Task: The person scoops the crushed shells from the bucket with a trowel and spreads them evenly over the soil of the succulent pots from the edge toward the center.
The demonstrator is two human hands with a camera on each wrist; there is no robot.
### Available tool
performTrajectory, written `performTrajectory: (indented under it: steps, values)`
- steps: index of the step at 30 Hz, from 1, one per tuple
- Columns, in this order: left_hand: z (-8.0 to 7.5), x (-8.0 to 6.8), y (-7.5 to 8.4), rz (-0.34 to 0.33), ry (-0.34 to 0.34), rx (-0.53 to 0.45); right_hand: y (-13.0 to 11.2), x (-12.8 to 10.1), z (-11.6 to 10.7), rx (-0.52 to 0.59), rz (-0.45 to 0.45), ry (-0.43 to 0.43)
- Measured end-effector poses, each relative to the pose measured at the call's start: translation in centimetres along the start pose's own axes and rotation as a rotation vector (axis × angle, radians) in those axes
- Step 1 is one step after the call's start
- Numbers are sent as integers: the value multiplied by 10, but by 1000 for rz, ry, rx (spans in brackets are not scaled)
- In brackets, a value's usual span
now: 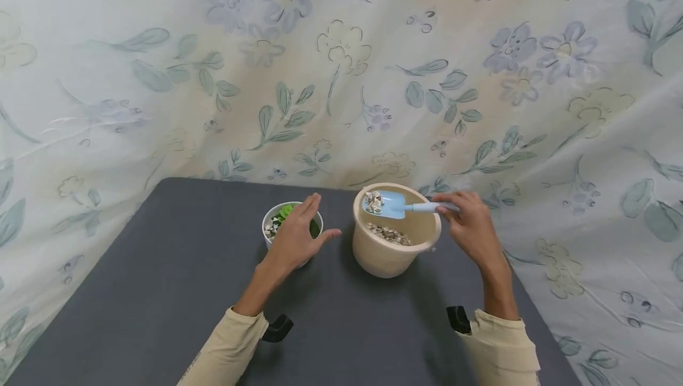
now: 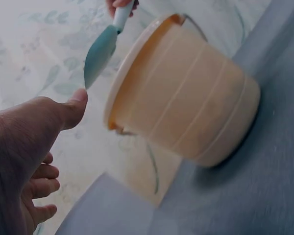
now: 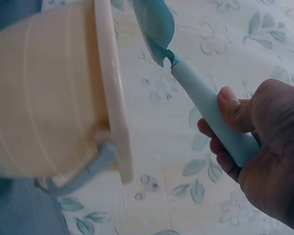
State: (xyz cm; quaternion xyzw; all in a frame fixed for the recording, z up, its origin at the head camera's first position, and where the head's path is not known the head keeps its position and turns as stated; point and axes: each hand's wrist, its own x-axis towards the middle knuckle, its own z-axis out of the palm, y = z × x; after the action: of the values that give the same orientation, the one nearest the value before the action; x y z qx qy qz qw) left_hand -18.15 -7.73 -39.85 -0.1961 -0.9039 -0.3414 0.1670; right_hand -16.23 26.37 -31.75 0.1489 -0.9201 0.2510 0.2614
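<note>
My right hand (image 1: 469,226) grips the pale handle of a light blue hand trowel (image 1: 393,204), seen also in the right wrist view as a trowel (image 3: 201,98). Small pebbles (image 1: 373,202) lie on its blade, which is held over the mouth of a beige bucket (image 1: 386,261). More pebbles (image 1: 389,234) cover the bucket's inside bottom. My left hand (image 1: 293,238) is held with straight fingers and thumb spread, in front of a white pot (image 1: 265,233). A green succulent (image 1: 285,211) grows in that pot, with white stones beside it; the hand partly hides both.
A dark grey table (image 1: 176,267) carries the pot on the left and the bucket to its right. Behind and at both sides hangs a floral cloth (image 1: 341,77). The bucket has a grey handle (image 3: 83,171) hanging down its side.
</note>
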Motion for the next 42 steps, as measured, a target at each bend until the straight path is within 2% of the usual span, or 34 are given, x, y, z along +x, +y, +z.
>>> performTrajectory:
  steps: [8, 12, 16, 21, 24, 28, 31, 33, 38, 42]
  values:
    - [-21, -14, -30, -55, 22, 29, -22, 9, 22, 35, -41, -42]
    - [-32, -22, -44, -109, 31, 31, -33, 14, 32, 55, -65, -68]
    - [-38, -25, -58, -151, 10, 25, -41, 20, 43, 78, -74, -90]
    - [-43, -26, -69, -168, -15, -18, -53, 27, 56, 110, -79, -114]
    - [-46, -27, -76, -186, -49, -51, -61, 31, 66, 119, -98, -120]
    - [-46, -25, -85, -222, -147, -103, -72, 36, 80, 136, -115, -133]
    - [-44, -20, -90, -217, -222, -142, -78, 40, 91, 149, -115, -153]
    - [-43, -19, -92, -206, -249, -166, -83, 43, 98, 163, -111, -179]
    - [-41, -21, -94, -222, -227, -231, -97, 48, 118, 145, -146, -227]
    - [-40, -26, -90, -282, -176, -262, -113, 51, 134, 26, -259, -172]
